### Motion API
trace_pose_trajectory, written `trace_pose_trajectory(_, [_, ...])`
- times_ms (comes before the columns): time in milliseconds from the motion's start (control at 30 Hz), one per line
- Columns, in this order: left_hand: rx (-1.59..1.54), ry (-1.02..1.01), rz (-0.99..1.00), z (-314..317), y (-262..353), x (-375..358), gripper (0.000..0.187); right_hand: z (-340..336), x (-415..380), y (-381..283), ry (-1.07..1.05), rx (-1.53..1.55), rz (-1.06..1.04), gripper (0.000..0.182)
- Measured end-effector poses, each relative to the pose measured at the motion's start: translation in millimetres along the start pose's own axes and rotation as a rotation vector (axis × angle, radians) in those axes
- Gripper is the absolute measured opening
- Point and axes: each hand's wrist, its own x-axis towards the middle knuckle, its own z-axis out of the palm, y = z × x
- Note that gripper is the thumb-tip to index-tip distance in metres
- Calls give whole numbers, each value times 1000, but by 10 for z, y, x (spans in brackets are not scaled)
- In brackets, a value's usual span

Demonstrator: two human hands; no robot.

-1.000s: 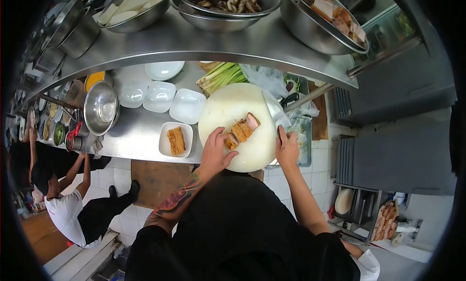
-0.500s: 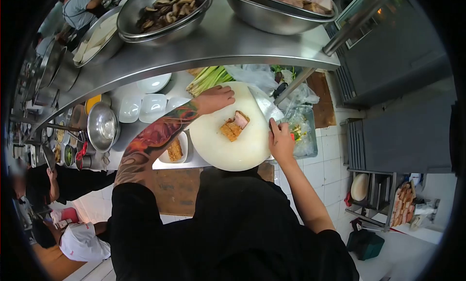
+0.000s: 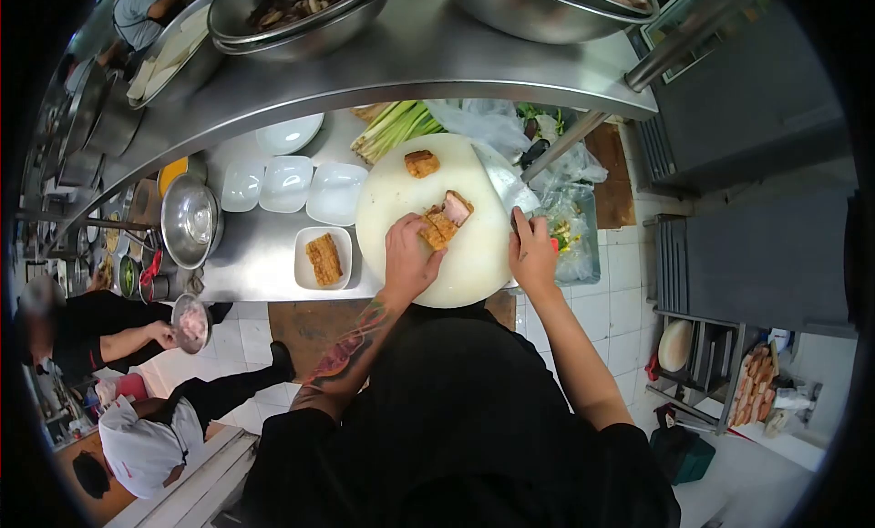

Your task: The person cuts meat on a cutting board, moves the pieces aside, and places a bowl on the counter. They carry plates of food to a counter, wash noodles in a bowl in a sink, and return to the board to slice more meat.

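Observation:
A round white cutting board (image 3: pixel 474 273) lies in front of me. My left hand (image 3: pixel 412 258) is on its left part, with thumb and fingers closed on the crispy pork piece (image 3: pixel 441 229), whose pink cut side shows. Farther back on the board sits a smaller browned chunk (image 3: pixel 421 164). My right hand (image 3: pixel 534 254) grips the handle of a cleaver (image 3: pixel 497 180); its wide blade rests over the board's right edge. Left of the board, a square white bowl (image 3: pixel 343 275) holds another browned slab (image 3: pixel 324 260).
Empty white dishes (image 3: pixel 285 183) and a steel bowl (image 3: pixel 190 222) stand left. Green stalks (image 3: pixel 396 131) lie behind the board. A steel shelf (image 3: pixel 401 72) with bowls crosses overhead. Bagged vegetables (image 3: pixel 570 222) are right. Co-workers stand left, one holding a bowl of pink food (image 3: pixel 192 324).
My left hand has come back from the board's far side onto the pork. The small chunk at the back now shows. A co-worker's hand now holds a bowl at left.

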Motion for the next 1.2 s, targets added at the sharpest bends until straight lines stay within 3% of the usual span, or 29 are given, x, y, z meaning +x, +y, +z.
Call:
trace_pose_trajectory(133, [-223, -96, -87, -328, -239, 209, 65, -5, 15, 24, -20, -16, -3, 49])
trace_pose_trajectory(200, [-38, -325, 125, -694, -378, 497, 58, -12, 14, 18, -8, -16, -14, 49])
trace_pose_trajectory(233, [-34, -332, 118, -767, -466, 663, 58, -12, 12, 4, 7, -6, -10, 49])
trace_pose_trajectory(300, [227, -641, 333, -846, -652, 992, 56, 1, -7, -13, 20, 12, -8, 49])
trace_pose_trajectory(333, [232, -641, 326, -846, -671, 1040, 56, 1, -7, -9, 18, 18, -1, 49])
trace_pose_trajectory(400, [503, -572, 535, -831, -645, 1064, 58, -13, 19, 1, -12, -1, 1, 48])
trace_pose_trajectory(467, [223, -498, 327, -801, -450, 846, 59, 78, 21, 134, 19, -43, -83, 48])
trace_pose_trajectory(533, [5, -266, 136, -567, -157, 444, 73, 45, 29, 67, -33, -10, -31, 48])
trace_pose_trajectory(600, [-166, -129, -22, -317, 196, 232, 73, 49, 34, 51, -39, 16, -67, 48])
trace_pose_trajectory(700, [-120, -6, -70, 48, 240, 169, 65, 16, 22, 22, -52, 12, -49, 48])
trace_pose_trajectory(833, [-166, -15, -64, -29, 64, 264, 58, -25, 28, 37, -78, 43, -39, 49])
trace_pose_trajectory(967, [171, -397, 381, -634, 8, 492, 34, 12, 42, 94, -13, -9, -107, 49])
trace_pose_trajectory(1033, [452, -610, 621, -822, -14, 560, 33, 1, 27, 80, -23, -52, -61, 49])
trace_pose_trajectory(1067, [435, -607, 652, -817, -91, 546, 33, -21, 24, 69, -15, -18, -51, 50])
trace_pose_trajectory(1133, [526, -866, 762, -810, -210, 519, 39, -19, 20, 56, 15, -14, -70, 51])
trace_pose_trajectory(1200, [507, -805, 751, -899, -85, 510, 47, -45, 13, 34, 0, -16, -39, 51])
